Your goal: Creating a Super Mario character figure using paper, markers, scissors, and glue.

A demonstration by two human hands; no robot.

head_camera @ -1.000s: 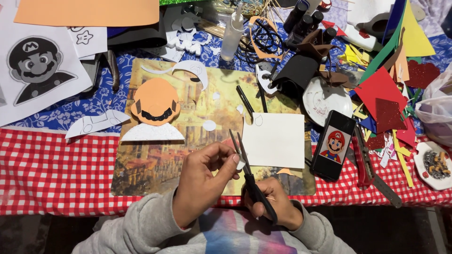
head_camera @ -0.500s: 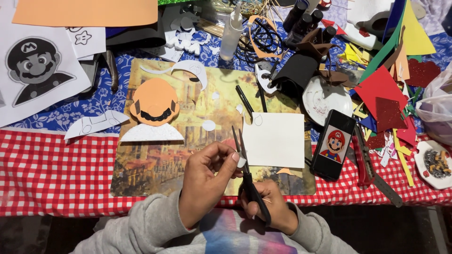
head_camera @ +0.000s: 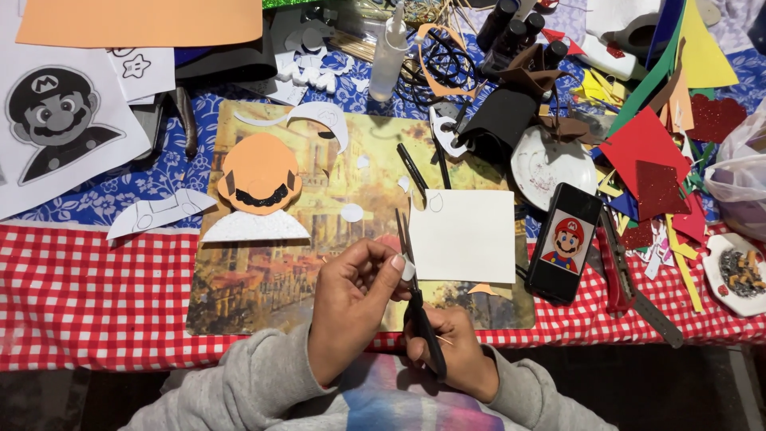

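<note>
Below the square white foam sheet (head_camera: 462,236), at the near edge of the glossy painted placemat (head_camera: 263,295), the left hand (head_camera: 351,307) pinches one small white cut-out scrap (head_camera: 408,270) between thumb and fingertips; the right hand (head_camera: 451,351) is closed round the handles of one pair of black scissors (head_camera: 416,295), thin blades pointing up beside the scrap. Left of the sheet lies one orange foam face (head_camera: 259,179); right of it, one phone (head_camera: 565,242)

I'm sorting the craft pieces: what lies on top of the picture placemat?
On the placemat lie an orange foam face with its white glitter collar, a white foam sheet, small white cutouts and black pens. Whatever lies under the sheet is hidden.
</note>
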